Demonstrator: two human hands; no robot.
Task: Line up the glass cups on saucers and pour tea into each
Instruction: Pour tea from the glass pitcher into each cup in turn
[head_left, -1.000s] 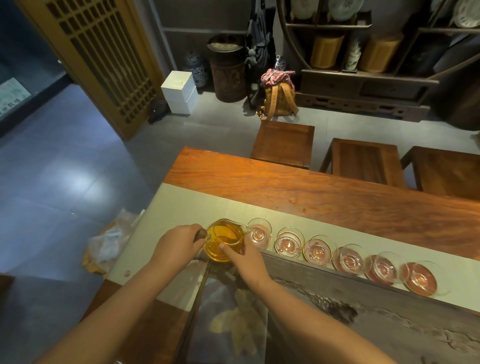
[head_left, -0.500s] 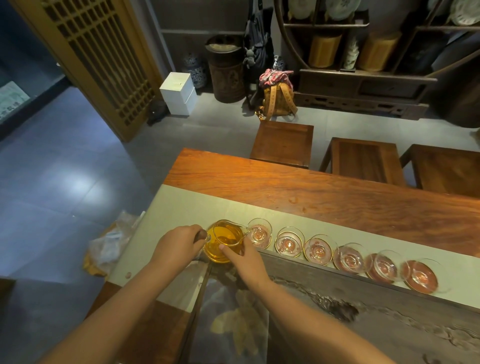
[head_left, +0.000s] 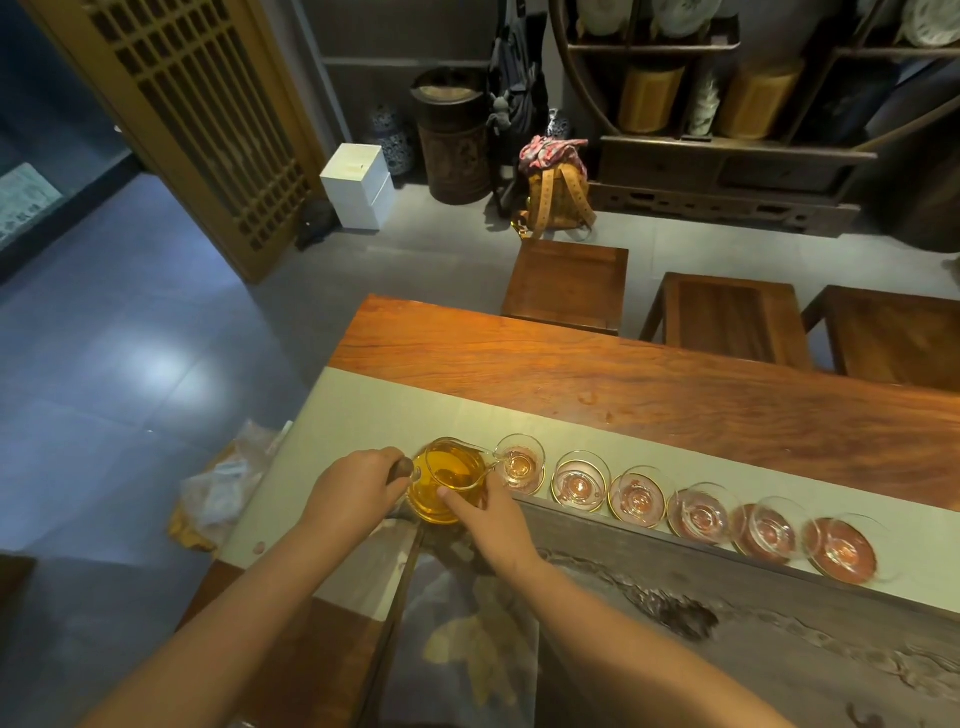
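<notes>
Nothing has moved: the left hand (head_left: 358, 486) still grips the tea pitcher (head_left: 448, 478) handle, the right hand (head_left: 491, 512) steadies its side, spout beside the nearest cup (head_left: 519, 462). No pouring yet.

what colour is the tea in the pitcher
Amber-gold, seen through the clear glass pitcher in the head view.

Pitcher (head_left: 449, 478) clear glass; cups (head_left: 636, 493) glossy glass; table (head_left: 623, 384) polished wood; runner (head_left: 363, 415) matt cloth.
</notes>
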